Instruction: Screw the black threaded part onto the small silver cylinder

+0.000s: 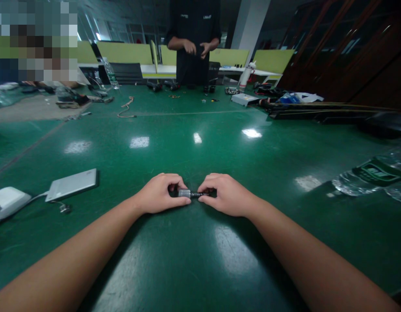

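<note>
A small grey metallic cylinder (184,193) is pinched between the thumb and fingers of my left hand (156,193). From its right end a thin dark ridged shaft (195,195) runs straight toward my right hand (231,197), whose thumb and fingertips close around its far end. The two parts lie in one line, level, just above or on the green tabletop (194,247). Whether they are one piece or two joined parts I cannot tell. My fingers hide both outer ends.
On the left lie a flat silver-white box (72,185), a white device (8,201) cabled to it, and a small metal piece (64,208). A clear water bottle (366,178) lies at right. Across the table stands a person (194,39); dark strips (317,110) lie far right.
</note>
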`<act>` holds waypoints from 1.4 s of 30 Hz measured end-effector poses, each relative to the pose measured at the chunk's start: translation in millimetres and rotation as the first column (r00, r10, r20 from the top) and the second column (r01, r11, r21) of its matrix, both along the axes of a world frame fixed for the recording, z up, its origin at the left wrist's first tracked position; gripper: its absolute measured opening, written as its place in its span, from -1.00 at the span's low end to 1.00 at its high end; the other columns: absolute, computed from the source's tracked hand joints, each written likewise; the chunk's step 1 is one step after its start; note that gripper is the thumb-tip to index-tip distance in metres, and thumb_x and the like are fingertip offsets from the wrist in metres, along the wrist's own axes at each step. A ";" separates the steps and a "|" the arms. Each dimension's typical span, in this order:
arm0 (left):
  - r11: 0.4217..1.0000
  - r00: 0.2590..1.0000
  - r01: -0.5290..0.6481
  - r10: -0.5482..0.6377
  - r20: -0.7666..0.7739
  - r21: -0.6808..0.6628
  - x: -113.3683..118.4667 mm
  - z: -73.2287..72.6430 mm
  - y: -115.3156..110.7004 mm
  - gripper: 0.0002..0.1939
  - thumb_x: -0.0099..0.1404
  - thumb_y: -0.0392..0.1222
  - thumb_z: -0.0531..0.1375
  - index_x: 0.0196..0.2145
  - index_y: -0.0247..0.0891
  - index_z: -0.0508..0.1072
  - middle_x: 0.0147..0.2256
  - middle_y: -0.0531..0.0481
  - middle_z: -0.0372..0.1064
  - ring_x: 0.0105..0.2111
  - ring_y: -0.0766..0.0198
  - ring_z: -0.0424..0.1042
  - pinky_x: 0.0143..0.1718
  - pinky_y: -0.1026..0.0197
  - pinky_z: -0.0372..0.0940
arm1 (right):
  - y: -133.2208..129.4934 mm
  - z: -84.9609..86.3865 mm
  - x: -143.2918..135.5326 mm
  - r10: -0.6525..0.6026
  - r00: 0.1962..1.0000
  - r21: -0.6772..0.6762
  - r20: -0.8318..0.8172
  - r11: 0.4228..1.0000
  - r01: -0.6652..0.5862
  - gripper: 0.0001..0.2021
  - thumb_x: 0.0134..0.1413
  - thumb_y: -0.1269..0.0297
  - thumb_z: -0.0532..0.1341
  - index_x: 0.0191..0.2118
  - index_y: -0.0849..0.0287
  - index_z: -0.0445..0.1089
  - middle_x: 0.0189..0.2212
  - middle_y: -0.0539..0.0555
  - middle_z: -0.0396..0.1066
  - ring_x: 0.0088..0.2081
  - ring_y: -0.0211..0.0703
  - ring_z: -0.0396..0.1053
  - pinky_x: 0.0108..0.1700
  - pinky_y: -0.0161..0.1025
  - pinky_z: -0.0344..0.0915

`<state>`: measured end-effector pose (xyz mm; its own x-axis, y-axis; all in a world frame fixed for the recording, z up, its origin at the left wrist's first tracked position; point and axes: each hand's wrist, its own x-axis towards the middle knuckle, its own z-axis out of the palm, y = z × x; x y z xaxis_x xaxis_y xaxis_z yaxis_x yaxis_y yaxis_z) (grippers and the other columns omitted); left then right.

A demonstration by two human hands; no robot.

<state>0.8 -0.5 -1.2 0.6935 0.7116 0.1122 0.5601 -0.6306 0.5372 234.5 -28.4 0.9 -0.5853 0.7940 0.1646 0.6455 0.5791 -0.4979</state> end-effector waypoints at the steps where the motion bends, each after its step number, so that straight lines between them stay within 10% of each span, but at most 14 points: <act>1: 1.000 1.000 -0.001 0.001 0.000 0.000 0.0 0.1 -0.1 -0.70 0.19 0.05 0.30 -0.32 -0.26 0.52 -0.42 0.03 0.41 -0.42 0.28 0.34 -0.36 0.27 0.15 | 0.1 0.5 0.6 -0.002 1.000 -0.005 0.005 1.000 0.002 -0.88 0.07 0.35 0.29 -0.25 0.17 0.55 -0.38 0.07 0.47 -0.27 -0.16 0.38 -0.19 -0.23 0.25; 42: 1.000 1.000 -0.014 0.014 -0.002 -0.020 -1.9 -0.2 0.3 -0.69 0.19 0.07 0.30 -0.33 -0.26 0.51 -0.39 0.01 0.43 -0.40 0.27 0.36 -0.36 0.26 0.16 | 3.6 14.9 21.3 -0.091 0.990 -0.086 0.112 0.991 0.101 -0.89 0.00 0.34 0.34 -0.30 0.16 0.58 -0.38 0.05 0.47 -0.37 -0.23 0.37 -0.31 -0.27 0.23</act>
<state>-1.1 -0.2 -1.4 0.6840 0.7231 0.0965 0.5694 -0.6118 0.5490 255.8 -24.7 15.8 -0.5161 0.8560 0.0288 0.7486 0.4672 -0.4705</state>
